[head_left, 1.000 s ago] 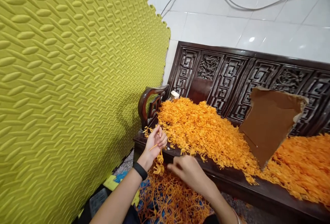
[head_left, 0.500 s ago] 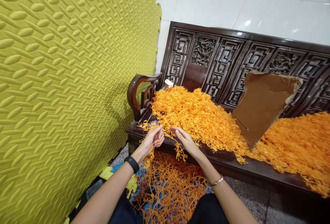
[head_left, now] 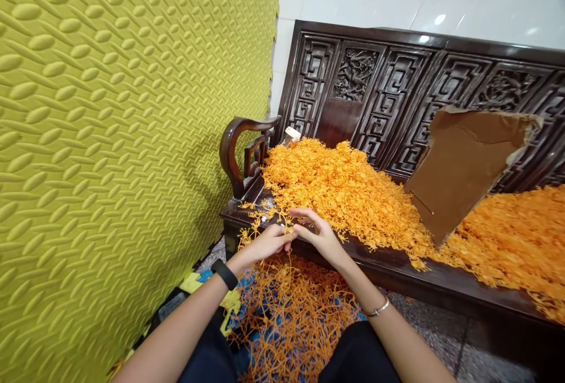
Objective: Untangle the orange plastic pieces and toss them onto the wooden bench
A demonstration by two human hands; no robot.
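My left hand (head_left: 274, 240) is closed, thumb and fingers pinched together on a thin, branching orange plastic piece (head_left: 282, 217). My right hand (head_left: 321, 236) meets it from the right, its thumb at the left fingertips. The right fingers arch forward, apart from the thumb, and I make out nothing held between them. Beyond both hands a large heap of small orange plastic pieces (head_left: 335, 180) covers the bench seat. A tangle of longer orange strands (head_left: 295, 318) lies below, between my knees.
The dark carved wooden bench (head_left: 339, 121) has a curved armrest (head_left: 229, 150) at its left end. Torn brown cardboard (head_left: 472, 159) leans on its back, beside more orange pieces (head_left: 521, 233). A white-capped container (head_left: 291, 134) stands behind the heap. Yellow foam matting (head_left: 132, 136) rises on the left.
My hands have come together, the left moving right until its fingertips meet the right thumb. The orange strands that dangled under the right hand no longer show there. The view has shifted slightly.
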